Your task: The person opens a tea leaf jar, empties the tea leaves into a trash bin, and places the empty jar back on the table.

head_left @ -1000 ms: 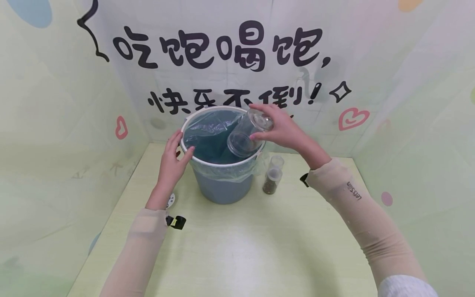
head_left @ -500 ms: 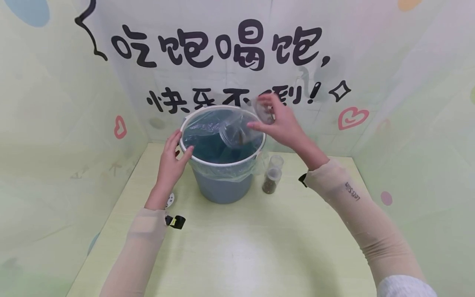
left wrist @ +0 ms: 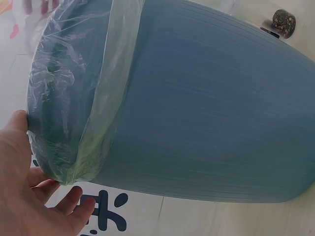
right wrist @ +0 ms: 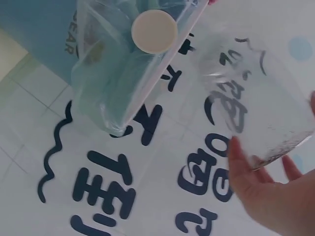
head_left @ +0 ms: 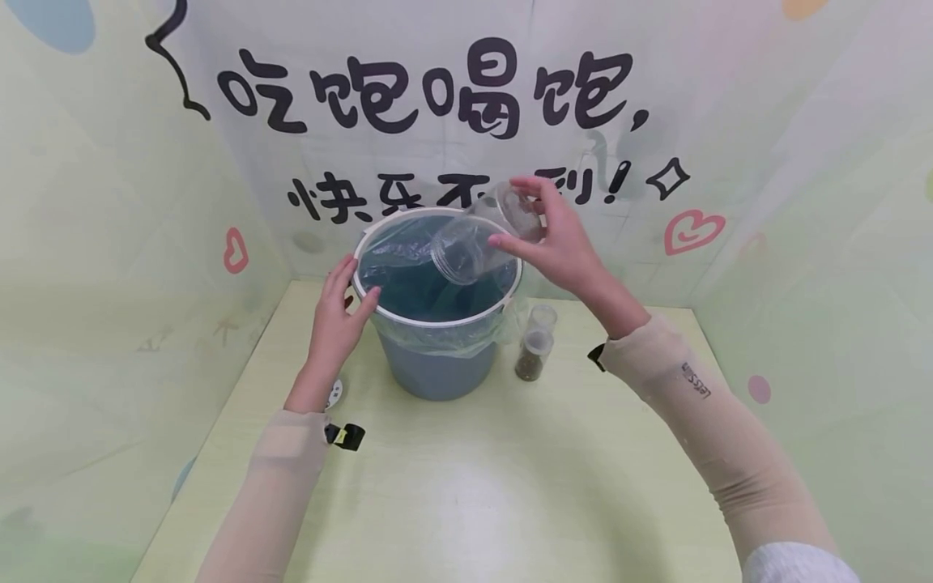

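My right hand (head_left: 557, 243) holds a clear plastic jar (head_left: 466, 247), thumb on one side and fingers on the other. The jar tilts mouth-down over a blue-grey bin (head_left: 437, 368); only clear plastic shows in the part outside my fingers. A thin translucent bag (head_left: 466, 340) lines the bin and folds over its white rim (head_left: 437, 323). My left hand (head_left: 338, 316) rests against the left of the rim, thumb and fingers spread. In the left wrist view, a fingertip touches the bag-covered edge of the bin (left wrist: 206, 108), while other fingers stay loosely bent below it.
Right of the bin stand a small clear container with dark brown granules (head_left: 530, 366) and another small clear container (head_left: 543, 318) behind it. A white disc (head_left: 335, 393) lies beside my left wrist. All stand on a pale wood table (head_left: 466, 486), with printed sheets around it.
My right hand has lifted the jar slightly up and tipped it further, its base now higher at the right. My left hand and the bin have stayed in place.
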Tool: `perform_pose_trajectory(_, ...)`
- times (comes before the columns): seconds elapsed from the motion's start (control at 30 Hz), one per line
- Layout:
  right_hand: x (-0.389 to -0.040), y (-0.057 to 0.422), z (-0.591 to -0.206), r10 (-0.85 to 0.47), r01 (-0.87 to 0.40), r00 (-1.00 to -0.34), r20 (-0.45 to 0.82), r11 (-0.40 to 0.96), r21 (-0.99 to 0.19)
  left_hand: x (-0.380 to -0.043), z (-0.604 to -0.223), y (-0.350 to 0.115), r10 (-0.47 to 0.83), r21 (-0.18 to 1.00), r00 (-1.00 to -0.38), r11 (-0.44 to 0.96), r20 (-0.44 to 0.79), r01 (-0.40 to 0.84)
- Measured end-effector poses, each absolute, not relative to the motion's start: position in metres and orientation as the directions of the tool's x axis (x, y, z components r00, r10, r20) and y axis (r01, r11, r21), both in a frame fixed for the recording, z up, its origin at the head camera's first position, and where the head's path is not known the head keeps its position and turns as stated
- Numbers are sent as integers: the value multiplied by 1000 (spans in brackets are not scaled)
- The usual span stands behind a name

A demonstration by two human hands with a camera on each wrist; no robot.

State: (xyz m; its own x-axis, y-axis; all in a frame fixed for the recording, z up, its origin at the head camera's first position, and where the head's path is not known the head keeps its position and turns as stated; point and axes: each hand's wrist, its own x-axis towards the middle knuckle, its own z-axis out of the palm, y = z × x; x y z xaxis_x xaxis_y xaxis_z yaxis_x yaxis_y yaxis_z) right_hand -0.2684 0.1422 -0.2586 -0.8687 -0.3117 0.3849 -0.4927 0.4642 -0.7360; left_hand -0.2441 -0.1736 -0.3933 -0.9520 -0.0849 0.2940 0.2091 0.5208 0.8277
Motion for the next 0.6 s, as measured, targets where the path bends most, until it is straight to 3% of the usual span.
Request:
perform_pose_trajectory(0.1,-271,146,-262,-349,-481,-872,345,475,-736,-245,-393,-173,-83,826,-951,520,299,215)
perform_pose_trajectory(0.27,-275,152,-267,-387,-448,-889,246,622,-642,-246,-393,-173,-81,823,-950,525,301,216)
perform_pose_trajectory(0.5,-272,151,-263,-332,-501,-865,376,541,-676,-245,-394,-172,-85,826,-951,522,298,212)
perform_pose_trajectory(0.6,-272,152,-262,-333,-492,-871,362,563,-664,-245,-394,-172,-87,827,-951,520,298,212)
